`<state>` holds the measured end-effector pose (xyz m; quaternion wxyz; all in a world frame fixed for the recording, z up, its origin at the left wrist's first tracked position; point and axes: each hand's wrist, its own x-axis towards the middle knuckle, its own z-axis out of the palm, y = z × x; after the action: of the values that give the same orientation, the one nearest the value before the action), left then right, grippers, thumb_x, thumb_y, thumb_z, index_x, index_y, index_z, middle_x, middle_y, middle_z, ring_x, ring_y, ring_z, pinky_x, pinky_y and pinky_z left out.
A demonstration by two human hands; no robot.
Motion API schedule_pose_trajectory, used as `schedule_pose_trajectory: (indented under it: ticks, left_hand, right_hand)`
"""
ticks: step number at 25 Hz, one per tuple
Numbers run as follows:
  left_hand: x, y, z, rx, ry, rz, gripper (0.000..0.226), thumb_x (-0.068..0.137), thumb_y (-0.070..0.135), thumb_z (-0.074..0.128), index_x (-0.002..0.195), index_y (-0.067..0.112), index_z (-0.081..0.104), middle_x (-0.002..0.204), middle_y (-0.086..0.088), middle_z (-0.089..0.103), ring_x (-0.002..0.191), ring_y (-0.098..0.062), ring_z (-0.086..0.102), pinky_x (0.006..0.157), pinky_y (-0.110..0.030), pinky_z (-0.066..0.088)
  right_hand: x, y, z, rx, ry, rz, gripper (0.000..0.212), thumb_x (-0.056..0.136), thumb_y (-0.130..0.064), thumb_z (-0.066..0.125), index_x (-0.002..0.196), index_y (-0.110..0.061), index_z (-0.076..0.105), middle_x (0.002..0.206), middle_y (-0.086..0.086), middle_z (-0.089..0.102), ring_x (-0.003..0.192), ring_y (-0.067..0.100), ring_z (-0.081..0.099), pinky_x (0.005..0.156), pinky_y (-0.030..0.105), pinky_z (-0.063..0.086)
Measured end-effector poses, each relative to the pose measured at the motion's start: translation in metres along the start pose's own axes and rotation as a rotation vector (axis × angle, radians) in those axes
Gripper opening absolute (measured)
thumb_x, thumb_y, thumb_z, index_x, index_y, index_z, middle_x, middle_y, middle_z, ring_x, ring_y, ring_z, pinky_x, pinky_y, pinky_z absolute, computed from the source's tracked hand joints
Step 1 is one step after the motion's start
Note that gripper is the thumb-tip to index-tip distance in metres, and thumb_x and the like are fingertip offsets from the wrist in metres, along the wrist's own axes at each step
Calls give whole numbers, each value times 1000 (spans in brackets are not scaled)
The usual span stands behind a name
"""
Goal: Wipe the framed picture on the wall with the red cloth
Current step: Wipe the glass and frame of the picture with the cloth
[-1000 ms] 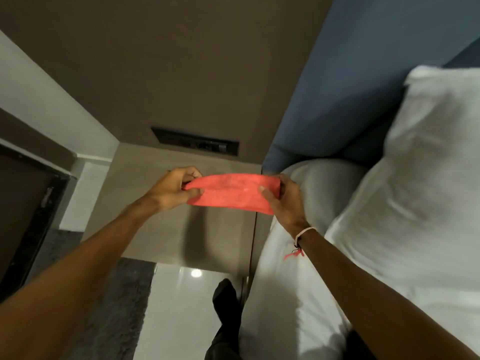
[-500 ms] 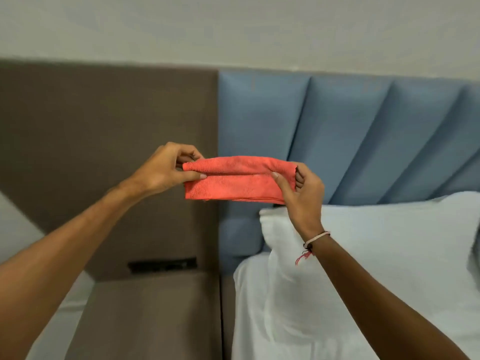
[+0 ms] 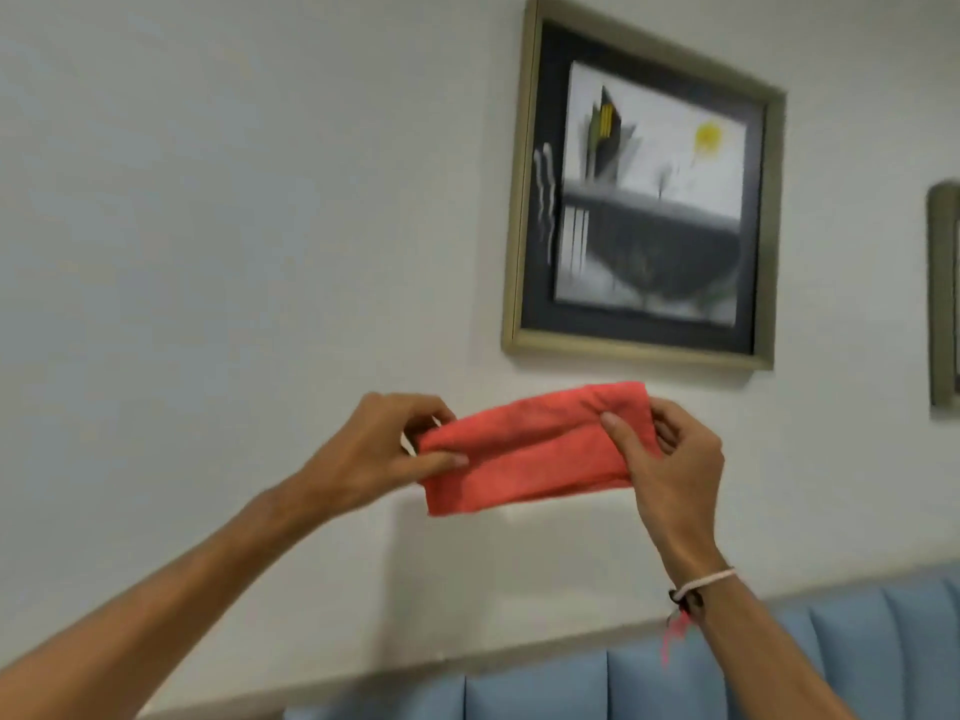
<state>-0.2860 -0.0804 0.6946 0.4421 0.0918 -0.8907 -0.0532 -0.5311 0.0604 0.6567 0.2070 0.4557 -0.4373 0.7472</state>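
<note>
The red cloth point(image 3: 530, 452) is folded into a long strip and stretched between both hands in front of the white wall. My left hand point(image 3: 371, 449) pinches its left end and my right hand point(image 3: 670, 459) pinches its right end. The framed picture point(image 3: 644, 194) hangs on the wall above and slightly right of the cloth. It has a dull gold frame, a dark mat and a grey scene with a yellow spot. A gap of bare wall separates the cloth from the bottom of the frame.
A blue padded headboard point(image 3: 675, 678) runs along the bottom right. The edge of a second frame point(image 3: 943, 298) shows at the far right. The white wall point(image 3: 234, 226) fills the left side.
The view has swung up from the bedside and bed to the wall, bringing the framed picture into sight. Both hands have risen with the cloth still held between them.
</note>
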Motion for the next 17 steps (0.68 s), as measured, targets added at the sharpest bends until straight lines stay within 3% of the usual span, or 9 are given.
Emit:
schedule_pose_trajectory:
  ticks: [3,5,9,12,14,17]
  left_hand:
    - [50,6,-27,85,118,45,44,82,67,63,104,30,71,91,14,74,83,-8,71,67,-23,58]
    - [89,4,-50,243,266,140,50,89,67,50,116,29,66,104,12,70,93,-8,67,77,-28,57]
    - [172,1,-87,649,490,230,63,100,56,32,145,19,54,137,-9,62,123,-27,60,100,-43,50]
    - [242,2,-103,911,487,202,69,101,55,20,160,21,32,162,-17,39,147,-33,43,114,-46,40]
    - [285,2,-107,1010,457,210,66,104,54,17,163,25,19,170,-18,23,155,-33,29,122,-45,31]
    - [326,-5,-102,1094,434,235,66,103,56,11,164,30,10,171,-19,14,159,-32,20,126,-47,23]
  right_hand:
    - [62,-13,13,-76,30,-109,22,92,-5,73,107,-20,72,92,-16,71,87,4,68,75,0,45]
    - [99,-23,20,-115,12,-191,28,93,0,67,113,-20,71,96,-19,70,92,-3,67,81,2,45]
    - [164,-38,39,-250,-18,-413,30,97,1,60,110,-24,68,98,-15,66,96,12,64,95,37,52]
    - [221,-52,63,-381,-8,-559,22,100,-5,56,115,-16,67,105,-2,68,103,21,61,101,49,47]
    - [257,-61,84,-440,22,-615,22,101,-6,53,117,-15,65,113,5,70,110,26,58,102,44,41]
    - [291,-68,119,-423,42,-649,23,100,-5,51,114,-15,66,117,5,66,115,27,53,101,42,38]
